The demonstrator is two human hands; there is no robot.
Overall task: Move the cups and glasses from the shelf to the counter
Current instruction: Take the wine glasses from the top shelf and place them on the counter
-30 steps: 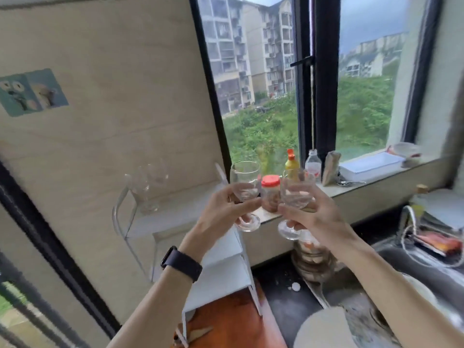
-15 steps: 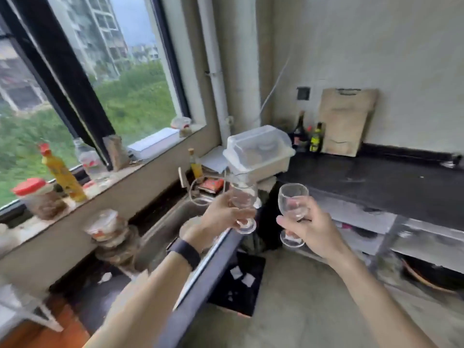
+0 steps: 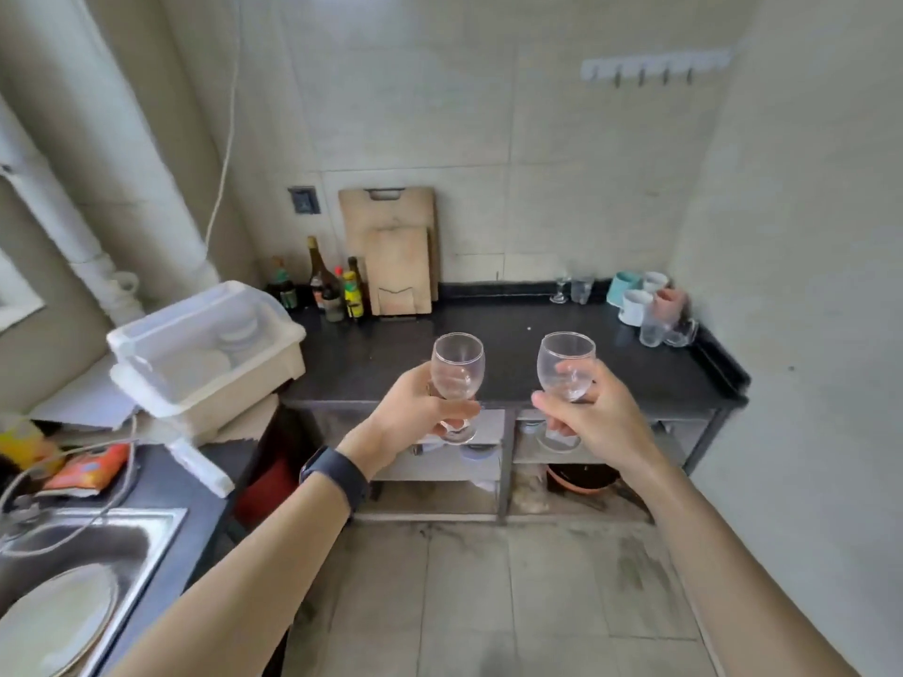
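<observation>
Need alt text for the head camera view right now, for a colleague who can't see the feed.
Each hand holds an empty stemmed glass upright: left hand one glass, right hand another. Ahead is a black counter with cups and glasses at its back right corner, cutting boards against the wall.

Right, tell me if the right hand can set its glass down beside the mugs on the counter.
Probably yes. The right hand holds its wine glass upright, and the black counter is bare between it and the mugs at the far right corner. It likely needs a step closer.
</observation>
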